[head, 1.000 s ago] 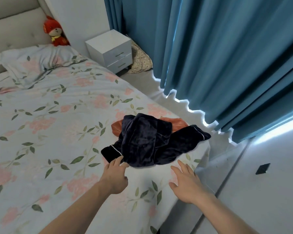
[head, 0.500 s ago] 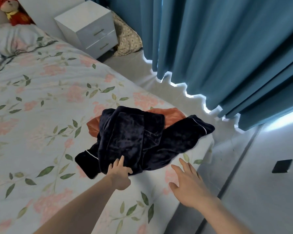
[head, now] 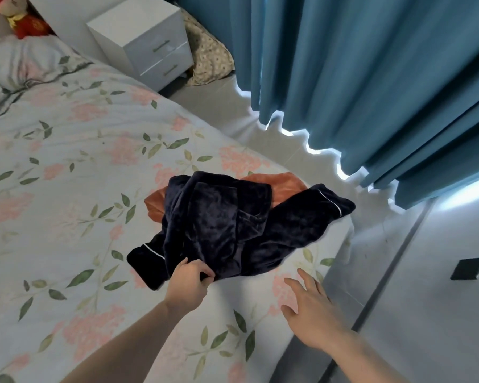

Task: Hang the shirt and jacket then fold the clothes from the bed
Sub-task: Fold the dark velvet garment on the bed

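Observation:
A crumpled dark navy velvet garment (head: pixel 227 222) with thin white piping lies near the right edge of the bed (head: pixel 67 189). An orange garment (head: pixel 284 185) pokes out from under it at the back and left. My left hand (head: pixel 188 283) grips the near edge of the navy garment, thumb and fingers closed on the fabric. My right hand (head: pixel 310 302) hovers over the sheet just right of it, fingers spread and holding nothing, a short way from the garment's near right edge.
The bed has a floral sheet and a pillow (head: pixel 17 64) at the far left, with a red plush toy (head: pixel 22 17) behind it. A white nightstand (head: pixel 147 40) stands beside blue curtains (head: pixel 371 78). Grey floor (head: pixel 426 299) runs along the bed's right edge, with a small black square (head: pixel 468 269) on it.
My left hand has closed on the near edge of the navy garment, where before its fingers only reached it. The view has dipped and shifted right. My right hand stays open over the sheet.

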{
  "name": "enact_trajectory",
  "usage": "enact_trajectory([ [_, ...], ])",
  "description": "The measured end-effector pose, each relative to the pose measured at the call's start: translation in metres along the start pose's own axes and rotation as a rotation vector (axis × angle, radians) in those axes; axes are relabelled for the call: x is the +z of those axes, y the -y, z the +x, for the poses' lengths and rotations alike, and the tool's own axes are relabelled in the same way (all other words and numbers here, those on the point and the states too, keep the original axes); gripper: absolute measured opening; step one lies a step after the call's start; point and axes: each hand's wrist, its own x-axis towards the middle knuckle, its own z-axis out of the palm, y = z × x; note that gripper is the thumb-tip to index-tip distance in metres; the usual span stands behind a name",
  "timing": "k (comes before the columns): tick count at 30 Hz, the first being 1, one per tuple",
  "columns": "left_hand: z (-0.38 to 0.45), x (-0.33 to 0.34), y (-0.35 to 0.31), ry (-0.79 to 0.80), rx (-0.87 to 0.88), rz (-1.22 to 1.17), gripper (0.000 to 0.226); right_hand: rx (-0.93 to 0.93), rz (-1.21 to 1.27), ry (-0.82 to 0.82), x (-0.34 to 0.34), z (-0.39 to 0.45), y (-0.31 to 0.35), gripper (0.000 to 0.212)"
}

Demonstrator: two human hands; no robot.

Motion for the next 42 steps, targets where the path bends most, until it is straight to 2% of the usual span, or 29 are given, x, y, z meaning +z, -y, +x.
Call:
enact_trajectory([
  [3,-0.037,-0.044,-0.020,-0.102,-0.050,-0.360,0.020,-0.023,0.029,-0.015,-0.012,-0.029,0.015,0.064],
  [7,-0.102,-0.110,-0.058,-0.132,0.055,-0.553,0.013,-0.088,0.111,-0.063,-0.031,-0.069,0.033,0.071],
  [9,-0.140,-0.143,-0.076,-0.141,0.106,-0.627,0.011,-0.135,0.150,-0.101,-0.040,-0.091,0.041,0.082],
  [14,-0.233,-0.205,-0.109,-0.204,0.230,-0.774,0.008,-0.261,0.334,-0.229,-0.068,-0.146,0.074,0.125],
  [16,-0.266,-0.221,-0.120,-0.260,0.283,-0.785,0.008,-0.373,0.339,-0.246,-0.074,-0.170,0.098,0.131],
  [17,-0.280,-0.227,-0.126,-0.284,0.315,-0.770,0.008,-0.415,0.344,-0.241,-0.074,-0.181,0.111,0.125],
  [18,-0.292,-0.232,-0.131,-0.291,0.346,-0.766,0.006,-0.448,0.378,-0.234,-0.074,-0.191,0.124,0.111],
  [21,-0.321,-0.242,-0.133,-0.296,0.387,-0.795,0.007,-0.497,0.556,-0.224,-0.066,-0.213,0.153,0.043],
  [22,-0.328,-0.245,-0.127,-0.317,0.367,-0.814,0.009,-0.504,0.591,-0.231,-0.064,-0.220,0.160,0.033],
  [25,-0.350,-0.251,-0.091,-0.395,0.237,-0.915,0.018,-0.544,0.690,-0.230,-0.060,-0.236,0.177,0.033],
  [28,-0.377,-0.234,-0.029,-0.400,0.032,-0.835,0.015,-0.586,0.756,-0.195,-0.051,-0.249,0.192,0.029],
  [29,-0.388,-0.222,-0.009,-0.344,-0.034,-0.790,0.018,-0.593,0.781,-0.182,-0.048,-0.253,0.197,0.027],
  [31,-0.411,-0.194,0.021,-0.143,-0.119,-0.703,0.044,-0.606,0.829,-0.135,-0.041,-0.262,0.209,0.021],
  [33,-0.428,-0.161,0.037,0.012,-0.121,-0.573,0.074,-0.613,0.854,-0.087,-0.033,-0.272,0.224,0.019],
  [34,-0.434,-0.146,0.043,0.018,-0.104,-0.528,0.081,-0.619,0.857,-0.064,-0.029,-0.278,0.231,0.019],
  [36,-0.439,-0.120,0.051,-0.079,-0.082,-0.561,0.070,-0.630,0.873,-0.028,-0.019,-0.290,0.246,0.017],
  [39,-0.446,-0.111,0.062,-0.281,-0.169,-0.621,0.033,-0.650,0.905,0.001,-0.006,-0.307,0.263,0.015],
  [42,-0.463,-0.128,0.082,-0.365,-0.211,-0.631,0.041,-0.638,0.936,-0.039,0.003,-0.321,0.275,0.016],
])
